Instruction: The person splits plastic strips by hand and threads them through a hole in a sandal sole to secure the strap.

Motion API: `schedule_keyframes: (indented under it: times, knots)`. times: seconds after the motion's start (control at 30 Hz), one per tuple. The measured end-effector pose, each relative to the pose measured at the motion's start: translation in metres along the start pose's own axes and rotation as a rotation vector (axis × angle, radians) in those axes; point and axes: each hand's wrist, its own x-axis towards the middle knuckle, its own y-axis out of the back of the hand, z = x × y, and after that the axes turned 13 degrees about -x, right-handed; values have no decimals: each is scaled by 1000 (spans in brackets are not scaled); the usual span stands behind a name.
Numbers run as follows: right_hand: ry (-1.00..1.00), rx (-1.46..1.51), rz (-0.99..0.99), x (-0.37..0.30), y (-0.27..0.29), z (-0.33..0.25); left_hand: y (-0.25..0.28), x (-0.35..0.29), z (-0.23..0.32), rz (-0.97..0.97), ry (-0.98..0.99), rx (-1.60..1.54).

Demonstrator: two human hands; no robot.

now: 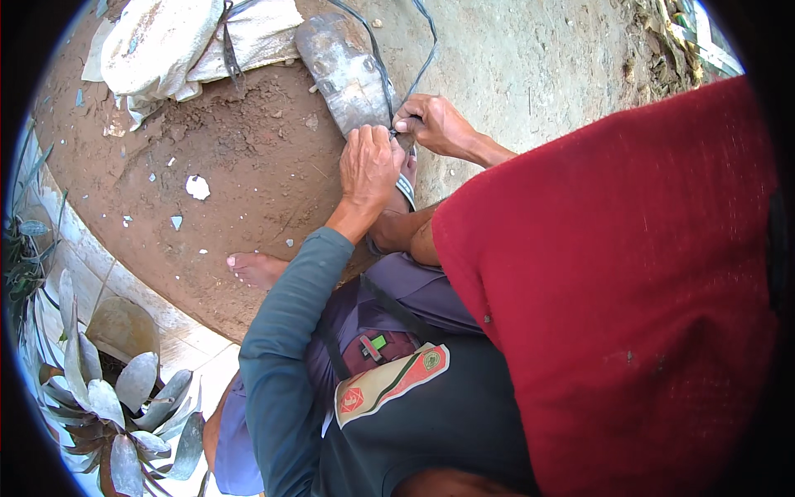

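Observation:
My left hand point(370, 166) has its back turned up, with bent fingers at the near end of a long worn slab point(335, 70), greyish and scuffed with rounded ends. Just to its right, my right hand point(443, 127) pinches a black cord point(425, 62). Two strands of this cord run up from between my hands toward the top edge. Both hands meet at one spot on the cord, and my fingers partly hide it. Right below them is my foot in a sandal point(406, 189) with pale straps.
White woven sacks point(161, 50) lie at the upper left on brown soil point(257, 174) strewn with pale chips. My bare other foot point(257, 269) rests on the soil. A potted plant point(124, 398) stands on pale tiles at the lower left. Red cloth point(613, 282) covers much of the right side.

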Motion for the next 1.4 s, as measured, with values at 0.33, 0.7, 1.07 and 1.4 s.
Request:
schedule_keyframes:
  times: [0.33, 0.7, 1.07, 1.4]
  knots:
    - [218, -185, 217, -2, -9, 13, 2, -6, -7, 57, -31, -201]
    - [264, -337, 109, -12, 4, -8, 19, 11, -9, -87, 343, -326]
    - [39, -358, -149, -5, 1, -2, 22, 8, -2, -94, 332, -314]
    - [4, -211, -106, -14, -7, 6, 4, -1, 4, 30, 452, -519]
